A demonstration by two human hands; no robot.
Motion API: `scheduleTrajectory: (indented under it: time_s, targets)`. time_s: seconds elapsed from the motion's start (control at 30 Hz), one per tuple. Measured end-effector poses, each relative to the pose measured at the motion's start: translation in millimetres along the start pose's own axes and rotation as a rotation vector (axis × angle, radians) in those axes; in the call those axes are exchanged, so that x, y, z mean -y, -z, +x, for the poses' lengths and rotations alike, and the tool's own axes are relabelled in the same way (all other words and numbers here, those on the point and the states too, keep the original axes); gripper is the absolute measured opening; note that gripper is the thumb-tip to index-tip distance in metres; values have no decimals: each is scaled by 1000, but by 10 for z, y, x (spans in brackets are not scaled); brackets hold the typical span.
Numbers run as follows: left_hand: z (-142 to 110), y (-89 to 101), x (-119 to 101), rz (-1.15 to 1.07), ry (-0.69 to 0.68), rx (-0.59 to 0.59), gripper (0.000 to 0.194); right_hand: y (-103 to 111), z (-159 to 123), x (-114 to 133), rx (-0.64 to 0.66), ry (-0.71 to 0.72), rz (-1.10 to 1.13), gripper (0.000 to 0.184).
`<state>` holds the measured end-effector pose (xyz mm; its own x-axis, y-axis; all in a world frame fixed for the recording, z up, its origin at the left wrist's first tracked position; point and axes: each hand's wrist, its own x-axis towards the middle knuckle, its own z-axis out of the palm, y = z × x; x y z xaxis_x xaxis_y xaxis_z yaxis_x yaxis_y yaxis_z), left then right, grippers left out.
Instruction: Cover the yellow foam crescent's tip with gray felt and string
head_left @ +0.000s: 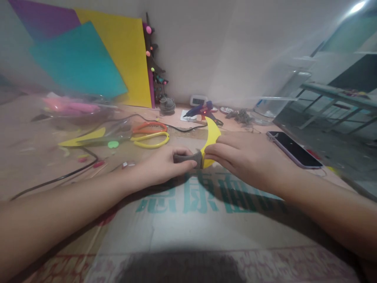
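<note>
My left hand (167, 165) pinches a small dark grey curved piece (188, 158), its thumb along the near side; the piece's exact kind is unclear. In my right hand (250, 157) is a yellow paper crescent (212, 135), held between fingers and thumb with its tip pointing up and away. The grey piece's right end meets the crescent's lower part; whether they are joined I cannot tell. Both hands are over a printed sheet (188, 232) with green characters. Scissors (151, 139) with orange and yellow handles lie beyond my left hand.
A glue gun (200, 110) with a lit red light stands behind the crescent, its cord trailing left. A phone (294, 150) lies right, near the table edge. Also around are a twine ball (167, 106), a clear jar (271, 94), a yellow paper scrap (85, 138) and coloured sheets (118, 51).
</note>
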<state>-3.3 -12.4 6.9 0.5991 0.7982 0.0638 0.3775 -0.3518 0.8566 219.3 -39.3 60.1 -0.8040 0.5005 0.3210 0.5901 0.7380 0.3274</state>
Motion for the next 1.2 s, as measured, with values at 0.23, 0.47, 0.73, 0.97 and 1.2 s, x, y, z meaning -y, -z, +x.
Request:
scheduleTrajectory:
  time_s: [0.23,0.47,0.73,0.97,1.2]
  targets:
    - [-5,13,25,71,-22,26,27,-25,11,0,-36,-42,-28,20]
    - [-11,20,-2,130,-51,39,24,-44,-7,-35,-54,-52,-81,18]
    - [-36,20,-7,98,-47,149,25,-33,1,-91,-160,-59,-115,23]
    - [-73,63,-30,127,-125,319,26,90,32,-249,-148,-161,210,14]
    - [-124,23,-41,103,-192,359,28,20,72,-402,-6,-362,732,21]
